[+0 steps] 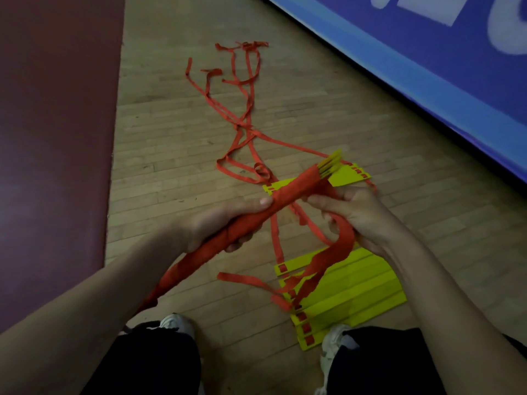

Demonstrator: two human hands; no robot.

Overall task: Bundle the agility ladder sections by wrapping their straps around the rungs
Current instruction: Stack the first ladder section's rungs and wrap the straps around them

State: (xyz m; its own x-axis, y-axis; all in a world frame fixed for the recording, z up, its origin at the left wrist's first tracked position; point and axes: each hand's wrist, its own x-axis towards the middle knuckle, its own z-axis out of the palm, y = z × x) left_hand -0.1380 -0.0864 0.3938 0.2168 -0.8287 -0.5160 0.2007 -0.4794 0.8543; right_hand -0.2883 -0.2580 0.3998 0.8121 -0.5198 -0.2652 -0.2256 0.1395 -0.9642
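The long bundle of yellow plastic rungs wound in red-orange webbing (293,189) was held slantwise above the floor. Its bare yellow tips (332,165) pointed away towards the blue panel, and its near end dropped towards the left knee. The left hand (216,223) was curled round the bundle's middle, thumb lying along the top. The right hand (356,215) sat just beside the bundle near its far end. It gripped a wide red-orange strap (339,252) that hung from the palm down to the floor.

Below the right hand lay a flat stack of yellow ladder rungs (356,289), its near edge touching the right white shoe (333,334). A second, smaller set of yellow rungs (348,176) lay flat under the bundle's far tip. Loose red-orange straps (245,115) trailed away from there in a tangle across the middle of the floor.

The pale wooden plank floor (171,138) formed a strip bounded on the left by the straight edge of a dark maroon mat (57,138). On the right a blue padded panel with large white lettering (427,52) ran diagonally. Open floor showed between the tangled straps and the mat. The left white shoe (176,323) and black trousers (148,363) filled the near edge.
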